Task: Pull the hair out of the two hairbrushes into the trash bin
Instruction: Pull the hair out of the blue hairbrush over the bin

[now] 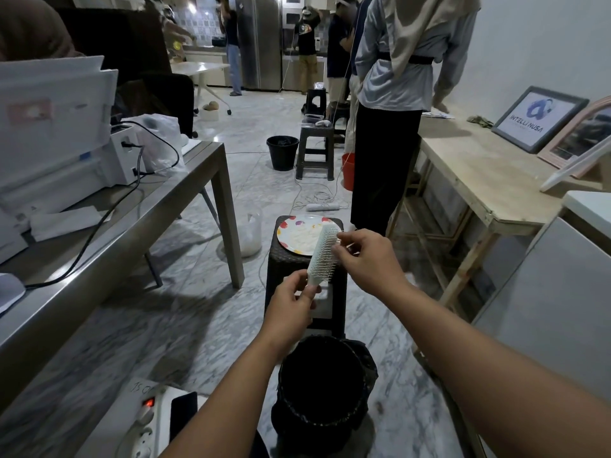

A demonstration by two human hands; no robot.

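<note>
My left hand [292, 307] grips the handle of a white hairbrush [322, 256], held tilted above a dark stool [284, 269], bristles facing right. My right hand [367, 256] pinches at the bristles near the brush's upper end; whether hair is between the fingertips is too small to tell. Directly below my hands, on the floor, stands a trash bin [325, 388] lined with a black bag. A second hairbrush is not visible.
A dotted plate [297, 233] lies on the stool. A grey table [132, 226] with a printer is on the left, a wooden table [496, 180] on the right. A person [396, 94] stands ahead. A power strip [145, 421] and cables lie on the floor.
</note>
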